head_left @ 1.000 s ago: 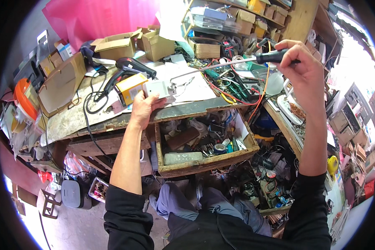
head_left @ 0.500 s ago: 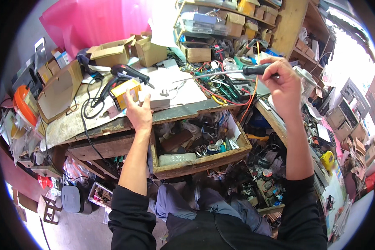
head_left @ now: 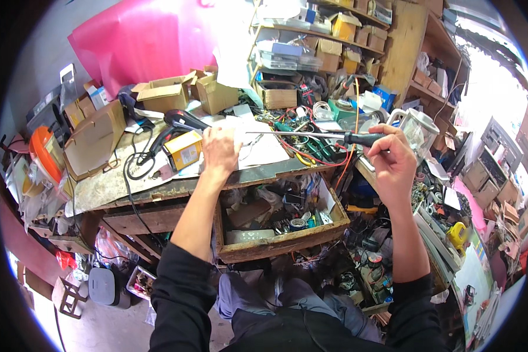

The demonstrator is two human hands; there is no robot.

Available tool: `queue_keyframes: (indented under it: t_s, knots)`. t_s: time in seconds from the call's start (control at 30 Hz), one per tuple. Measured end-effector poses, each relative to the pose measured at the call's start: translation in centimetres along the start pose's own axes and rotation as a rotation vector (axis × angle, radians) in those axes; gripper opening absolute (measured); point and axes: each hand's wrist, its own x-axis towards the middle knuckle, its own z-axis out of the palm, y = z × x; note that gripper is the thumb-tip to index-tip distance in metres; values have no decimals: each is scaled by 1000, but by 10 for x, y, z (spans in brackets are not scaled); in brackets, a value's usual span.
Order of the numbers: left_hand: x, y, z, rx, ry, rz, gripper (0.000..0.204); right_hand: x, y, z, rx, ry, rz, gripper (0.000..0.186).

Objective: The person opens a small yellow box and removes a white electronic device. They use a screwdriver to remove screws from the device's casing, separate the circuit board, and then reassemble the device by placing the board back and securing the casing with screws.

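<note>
My right hand [head_left: 388, 154] grips the black handle of a long screwdriver [head_left: 364, 139]. Its thin metal shaft [head_left: 299, 134] points left, nearly level above the bench, with the tip close to my left hand. My left hand [head_left: 220, 151] is over the bench's front edge, fingers curled over something pale that they mostly hide. Just left of that hand sits a yellow box [head_left: 185, 151]. Behind the box lies a black pistol-shaped tool [head_left: 185, 119], and white paper [head_left: 267, 149] is spread beneath the screwdriver's shaft.
A wooden drawer [head_left: 281, 246] stands pulled out below the bench, full of small parts. Tangled wires and green-handled pliers [head_left: 311, 136] crowd the right. Cardboard boxes [head_left: 161, 94] line the back. A clear jug [head_left: 416, 130] stands beyond my right hand.
My left hand has shifted right and its fingers have curled over the pale thing. My right hand has come down slightly, bringing the screwdriver lower and more level.
</note>
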Motion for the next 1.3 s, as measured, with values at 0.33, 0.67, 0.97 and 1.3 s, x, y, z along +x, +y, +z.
queue_keyframes:
  t_s: [0.33,0.67,0.97,1.3]
  knots:
    - [57,-23,67,-27,-388,121,13,-19,-15,-13,-165,8,1,19]
    - [65,-86,123,-308,-542,-122,27,-54,-37,-37,-116,79,19,20]
    - [32,-64,11,-353,-619,-144,85,-57,-36,-32,-59,74,-36,16]
    - [-20,-77,-22,-149,-512,43,69,-35,-52,-2,-86,-27,-93,13]
